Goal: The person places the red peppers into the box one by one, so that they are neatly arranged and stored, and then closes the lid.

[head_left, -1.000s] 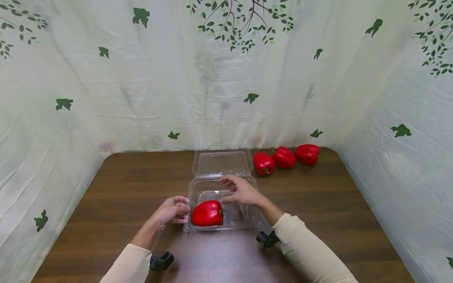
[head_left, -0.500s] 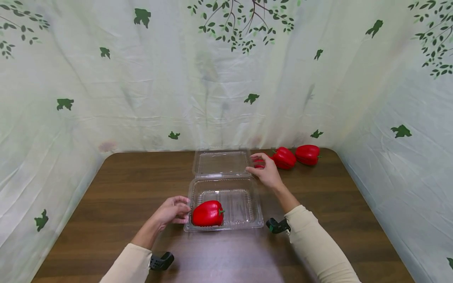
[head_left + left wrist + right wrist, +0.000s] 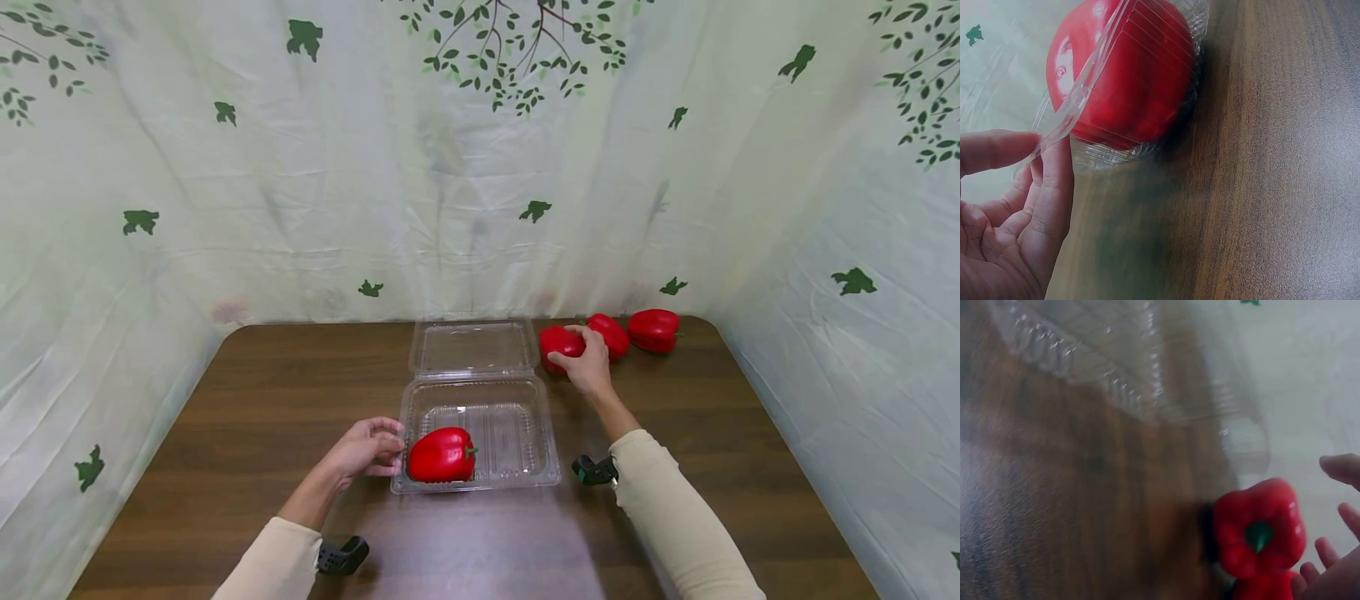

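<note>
A clear plastic clamshell container (image 3: 513, 433) lies unfolded on the table, its lid (image 3: 472, 348) laid back. One red bell pepper (image 3: 441, 456) rests on its side in the container's near-left part. My left hand (image 3: 365, 450) pinches the container's left rim between thumb and forefinger, plain in the left wrist view, where the pepper (image 3: 1129, 75) shows behind the plastic wall. Right of the lid, my right hand (image 3: 591, 367) hovers over another red bell pepper (image 3: 557, 343), thumb and fingers spread. In the right wrist view the fingers look apart from that pepper (image 3: 1259, 528), whose green stem shows.
Two more red bell peppers stand in a row to the right, the middle one (image 3: 611, 335) partly behind my right hand and the far one (image 3: 654, 330) at the table's back corner. A leaf-print curtain (image 3: 465, 167) hangs close behind the brown wooden table (image 3: 300, 375).
My right hand has left the container and moved right and back to the nearest pepper outside it. My left hand stays at the container's rim.
</note>
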The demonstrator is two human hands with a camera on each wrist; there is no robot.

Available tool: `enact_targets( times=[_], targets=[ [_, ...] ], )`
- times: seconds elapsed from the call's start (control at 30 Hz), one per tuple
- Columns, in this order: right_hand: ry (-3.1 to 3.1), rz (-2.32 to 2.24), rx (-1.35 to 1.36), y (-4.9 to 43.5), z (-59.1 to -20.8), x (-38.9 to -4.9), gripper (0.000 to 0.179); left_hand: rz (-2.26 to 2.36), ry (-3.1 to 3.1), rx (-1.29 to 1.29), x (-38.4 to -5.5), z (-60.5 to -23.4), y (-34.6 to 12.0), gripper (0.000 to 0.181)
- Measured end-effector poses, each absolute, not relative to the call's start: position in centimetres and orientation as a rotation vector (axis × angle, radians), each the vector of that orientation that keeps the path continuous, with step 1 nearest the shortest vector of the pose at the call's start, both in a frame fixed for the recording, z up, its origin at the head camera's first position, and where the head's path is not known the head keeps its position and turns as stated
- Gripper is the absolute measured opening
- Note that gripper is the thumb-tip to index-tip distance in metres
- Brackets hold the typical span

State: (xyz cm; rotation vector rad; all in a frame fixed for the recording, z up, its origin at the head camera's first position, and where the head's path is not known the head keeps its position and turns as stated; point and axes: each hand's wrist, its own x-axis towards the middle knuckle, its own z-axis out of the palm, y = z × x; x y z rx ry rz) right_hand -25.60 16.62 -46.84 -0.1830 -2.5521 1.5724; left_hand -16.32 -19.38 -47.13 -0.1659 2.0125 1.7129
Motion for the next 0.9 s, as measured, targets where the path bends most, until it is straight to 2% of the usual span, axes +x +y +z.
enact_targets(
  times=[0.9],
  targets=[
    [-2.644,1.486,-0.193,17.0,-50.0,-26.9,0.072,1.706,2.024,-0.169,-16.1,-46.9,-19.3,0.033]
  ],
)
